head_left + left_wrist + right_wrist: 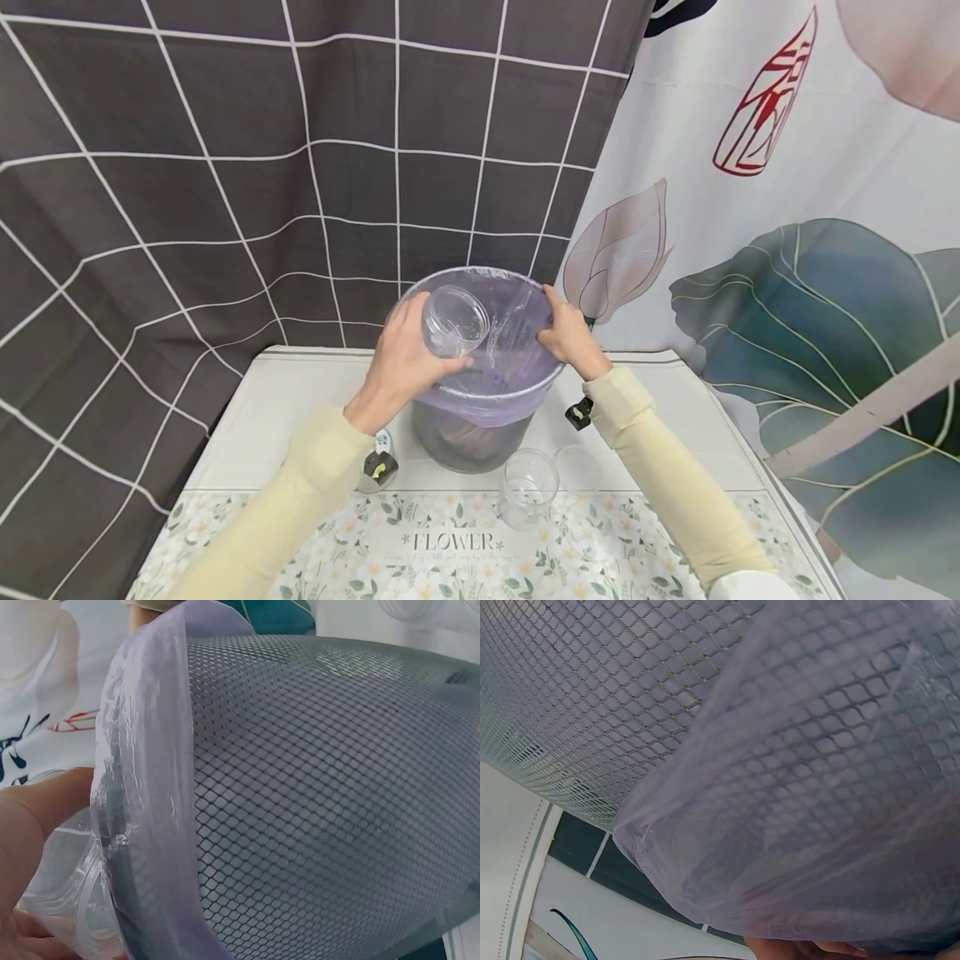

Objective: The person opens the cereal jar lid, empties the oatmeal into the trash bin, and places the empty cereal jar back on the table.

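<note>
A round dark mesh bin stands on the table, lined with a thin purple bag folded over its rim. My left hand grips a clear plastic jar tilted over the bin's mouth, its round opening facing up toward me. In the left wrist view, the thumb reaches along the jar beside the bag-covered rim. At the bin's right side my right hand grips the rim and the bag over it. The right wrist view shows fingertips below the bag; the rest of that hand is mostly hidden.
Another clear jar stands in front of the bin, with a clear round disc beside it. A floral mat covers the near part of the white table. A dark grid-patterned curtain hangs close behind the bin.
</note>
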Action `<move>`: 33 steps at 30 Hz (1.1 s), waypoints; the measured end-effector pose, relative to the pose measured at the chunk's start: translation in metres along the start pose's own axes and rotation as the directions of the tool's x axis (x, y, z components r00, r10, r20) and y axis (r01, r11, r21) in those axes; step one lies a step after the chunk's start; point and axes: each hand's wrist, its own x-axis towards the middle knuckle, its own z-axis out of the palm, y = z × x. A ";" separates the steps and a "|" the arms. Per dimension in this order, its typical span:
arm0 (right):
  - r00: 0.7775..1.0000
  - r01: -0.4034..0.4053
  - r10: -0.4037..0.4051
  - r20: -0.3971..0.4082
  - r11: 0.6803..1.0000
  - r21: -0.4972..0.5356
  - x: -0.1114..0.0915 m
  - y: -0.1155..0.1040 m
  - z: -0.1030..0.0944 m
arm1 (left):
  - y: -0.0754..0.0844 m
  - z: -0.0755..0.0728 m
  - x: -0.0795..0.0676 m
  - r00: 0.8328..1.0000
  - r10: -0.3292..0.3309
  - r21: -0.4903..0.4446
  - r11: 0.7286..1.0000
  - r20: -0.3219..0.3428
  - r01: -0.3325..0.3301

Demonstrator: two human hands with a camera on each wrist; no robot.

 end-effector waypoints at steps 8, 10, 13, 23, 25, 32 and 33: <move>1.000 0.000 0.000 -0.007 1.000 0.005 0.000 0.001 0.001 | 0.000 0.001 -0.005 0.984 -0.173 -0.165 0.970 0.049 0.178; 1.000 0.000 0.000 -0.011 1.000 0.008 0.000 0.001 0.002 | 0.000 0.000 -0.006 0.974 -0.216 -0.192 0.955 0.073 0.226; 1.000 -0.002 0.002 -0.010 1.000 0.012 0.000 0.001 0.002 | 0.000 0.001 -0.009 0.964 -0.248 -0.236 0.935 0.097 0.264; 1.000 -0.001 0.001 -0.015 1.000 -0.004 -0.001 0.000 0.001 | 0.000 0.004 -0.010 0.970 -0.237 -0.304 0.921 0.057 0.243; 1.000 0.000 0.000 -0.018 1.000 0.000 0.000 0.000 0.001 | 0.001 0.004 -0.011 0.973 -0.227 -0.311 0.922 0.052 0.232; 1.000 -0.005 0.005 -0.017 1.000 0.007 -0.001 -0.001 0.001 | 0.005 0.003 -0.013 0.983 -0.183 -0.313 0.933 0.017 0.179; 1.000 -0.007 0.007 -0.015 1.000 0.007 -0.001 -0.001 0.001 | 0.005 0.003 -0.014 0.984 -0.179 -0.313 0.934 0.012 0.173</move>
